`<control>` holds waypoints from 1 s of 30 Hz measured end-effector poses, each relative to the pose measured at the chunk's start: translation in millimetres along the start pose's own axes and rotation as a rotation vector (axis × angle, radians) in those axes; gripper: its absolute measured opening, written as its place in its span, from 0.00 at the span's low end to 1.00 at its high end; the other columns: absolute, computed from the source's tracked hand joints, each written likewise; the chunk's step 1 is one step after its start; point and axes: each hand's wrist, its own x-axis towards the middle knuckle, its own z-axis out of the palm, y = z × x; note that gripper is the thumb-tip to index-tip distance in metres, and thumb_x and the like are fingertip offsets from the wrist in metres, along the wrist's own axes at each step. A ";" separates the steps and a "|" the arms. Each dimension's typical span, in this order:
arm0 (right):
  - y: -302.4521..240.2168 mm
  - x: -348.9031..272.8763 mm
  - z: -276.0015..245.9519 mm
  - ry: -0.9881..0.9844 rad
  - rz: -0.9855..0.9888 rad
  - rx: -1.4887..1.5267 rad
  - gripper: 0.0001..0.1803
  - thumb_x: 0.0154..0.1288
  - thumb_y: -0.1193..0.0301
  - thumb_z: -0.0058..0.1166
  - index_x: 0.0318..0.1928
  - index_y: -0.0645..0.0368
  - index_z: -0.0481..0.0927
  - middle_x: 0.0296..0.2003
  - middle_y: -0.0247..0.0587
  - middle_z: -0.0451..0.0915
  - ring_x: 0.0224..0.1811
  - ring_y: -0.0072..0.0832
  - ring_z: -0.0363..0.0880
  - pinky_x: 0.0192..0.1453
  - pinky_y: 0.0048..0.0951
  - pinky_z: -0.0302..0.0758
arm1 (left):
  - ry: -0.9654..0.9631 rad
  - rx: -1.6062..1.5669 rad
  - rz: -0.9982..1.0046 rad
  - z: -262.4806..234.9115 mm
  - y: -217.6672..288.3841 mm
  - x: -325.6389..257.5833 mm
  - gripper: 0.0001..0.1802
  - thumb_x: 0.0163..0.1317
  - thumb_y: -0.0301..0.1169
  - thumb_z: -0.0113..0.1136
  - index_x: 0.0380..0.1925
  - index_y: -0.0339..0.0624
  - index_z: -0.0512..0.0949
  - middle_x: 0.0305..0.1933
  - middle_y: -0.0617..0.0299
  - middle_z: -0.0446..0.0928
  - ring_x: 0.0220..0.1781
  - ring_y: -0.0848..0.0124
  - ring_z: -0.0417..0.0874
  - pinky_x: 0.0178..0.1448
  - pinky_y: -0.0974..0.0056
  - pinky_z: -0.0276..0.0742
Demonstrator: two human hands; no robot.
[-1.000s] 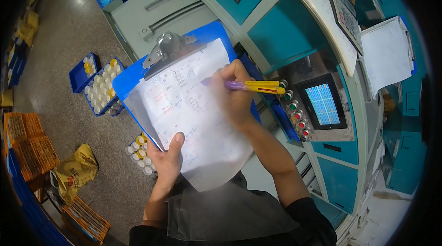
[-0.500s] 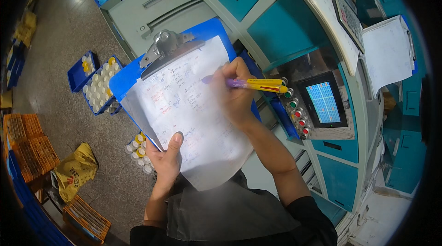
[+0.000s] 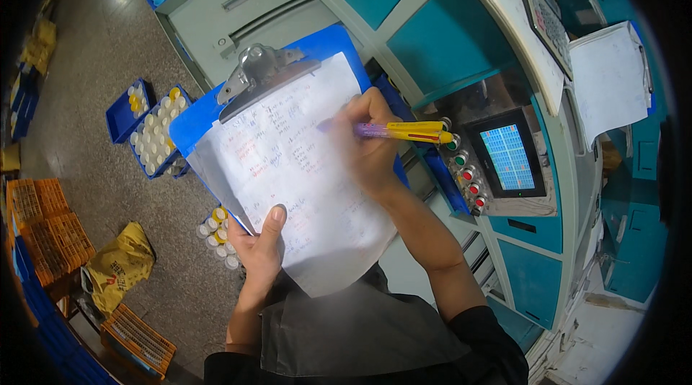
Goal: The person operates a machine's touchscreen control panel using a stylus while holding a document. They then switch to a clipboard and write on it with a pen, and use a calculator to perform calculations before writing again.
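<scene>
A blue clipboard with a metal clip is tilted in front of me. Its handwritten paper sheet carries black and red writing, and the lower corner hangs loose. My left hand grips the lower left edge, thumb on top of the paper and fingers underneath, out of sight. In my right hand is a yellow and purple pen, held in a writing grip. Its blurred purple tip is at the upper right of the sheet.
A teal and grey machine with a lit screen and push buttons stands at right. Blue crates of white and yellow pieces, orange crates and a yellow sack are on the left. A calculator lies upper right.
Almost nothing differs. The clipboard sits very slightly higher in view, and my right hand keeps the pen at about the same spot on the paper.
</scene>
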 end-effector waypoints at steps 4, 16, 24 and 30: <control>1.7 -2.6 -4.5 0.148 -0.010 0.080 0.11 0.75 0.68 0.59 0.38 0.53 0.69 0.27 0.32 0.73 0.29 0.14 0.71 0.34 0.18 0.67 | -0.003 -0.001 -0.009 -1.5 -0.3 0.5 0.34 0.65 0.30 0.71 0.66 0.27 0.68 0.61 0.48 0.79 0.60 0.64 0.80 0.67 0.59 0.73; -11.7 -12.9 -49.9 -0.048 0.369 -0.175 0.25 0.76 0.57 0.60 0.62 0.61 0.74 0.59 0.48 0.78 0.62 0.34 0.76 0.69 0.31 0.70 | -0.023 0.009 -0.031 -6.0 8.4 -2.5 0.35 0.65 0.32 0.73 0.66 0.28 0.68 0.61 0.47 0.79 0.60 0.65 0.80 0.66 0.58 0.74; -18.5 -24.1 -58.4 -0.094 0.542 -0.033 0.35 0.64 0.58 0.71 0.63 0.65 0.73 0.59 0.51 0.76 0.64 0.38 0.72 0.75 0.36 0.64 | -0.059 0.118 -0.088 -12.7 23.7 -4.3 0.36 0.63 0.31 0.75 0.66 0.29 0.69 0.60 0.49 0.80 0.58 0.65 0.82 0.64 0.60 0.76; -21.2 -32.7 -58.5 -0.063 0.523 0.017 0.36 0.64 0.55 0.72 0.62 0.65 0.72 0.54 0.47 0.76 0.59 0.33 0.74 0.68 0.32 0.69 | -0.014 0.132 -0.048 -17.4 43.0 0.2 0.27 0.68 0.30 0.69 0.63 0.33 0.71 0.55 0.54 0.83 0.56 0.71 0.82 0.63 0.64 0.76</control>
